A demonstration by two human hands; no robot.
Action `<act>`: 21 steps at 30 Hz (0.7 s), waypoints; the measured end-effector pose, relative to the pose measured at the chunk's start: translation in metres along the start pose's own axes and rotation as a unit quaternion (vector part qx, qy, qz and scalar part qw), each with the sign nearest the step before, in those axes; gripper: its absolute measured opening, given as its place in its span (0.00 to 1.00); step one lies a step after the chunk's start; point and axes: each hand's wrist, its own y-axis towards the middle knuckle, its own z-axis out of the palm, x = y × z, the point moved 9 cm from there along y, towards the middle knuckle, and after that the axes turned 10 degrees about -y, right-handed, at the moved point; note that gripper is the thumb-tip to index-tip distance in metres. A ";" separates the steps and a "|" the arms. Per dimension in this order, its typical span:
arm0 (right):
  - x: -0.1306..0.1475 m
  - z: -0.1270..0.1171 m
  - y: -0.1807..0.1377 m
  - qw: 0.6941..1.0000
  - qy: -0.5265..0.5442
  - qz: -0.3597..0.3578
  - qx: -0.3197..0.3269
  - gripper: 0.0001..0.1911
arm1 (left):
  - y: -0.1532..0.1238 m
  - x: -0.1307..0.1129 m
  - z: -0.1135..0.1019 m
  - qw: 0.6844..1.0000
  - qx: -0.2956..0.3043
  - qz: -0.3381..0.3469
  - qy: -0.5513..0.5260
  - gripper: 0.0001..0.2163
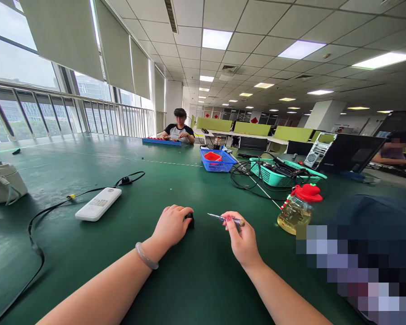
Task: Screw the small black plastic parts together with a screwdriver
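Note:
My left hand (171, 225), with a grey bangle on its wrist, is closed around a small black object (191, 222) on the green table. The fingers hide most of that object, so its kind is unclear. To the right, my right hand (242, 239) grips a slim screwdriver (239, 221) with a clear handle, thumb and fingers pinched round it. Its thin metal tip points left toward the black object, a short gap away from it.
On the left lie a white power bank (99, 204) and a black cable (42, 216). A drink jar (296, 210) with a red lid stands right, before a teal basket (274, 178) of cables. Further back are a blue basket (219, 166) and a seated person (180, 128).

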 end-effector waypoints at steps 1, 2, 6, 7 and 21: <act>0.000 0.000 0.000 1.000 -0.001 0.000 0.000 0.17 | 0.000 -0.001 0.000 1.000 0.001 0.003 0.007 0.11; 0.000 0.000 0.000 1.000 -0.002 0.000 0.000 0.17 | 0.000 -0.002 0.001 1.000 0.002 0.007 0.015 0.11; 0.002 0.000 0.000 1.000 -0.004 0.000 0.003 0.17 | -0.001 -0.009 0.002 0.998 0.014 0.028 0.058 0.10; 0.002 0.000 0.000 1.000 -0.003 0.000 0.003 0.17 | -0.002 -0.011 0.002 0.997 0.017 0.033 0.068 0.10; 0.002 0.000 -0.001 1.000 -0.005 -0.001 0.004 0.17 | -0.005 -0.014 0.009 0.994 0.049 0.024 0.099 0.12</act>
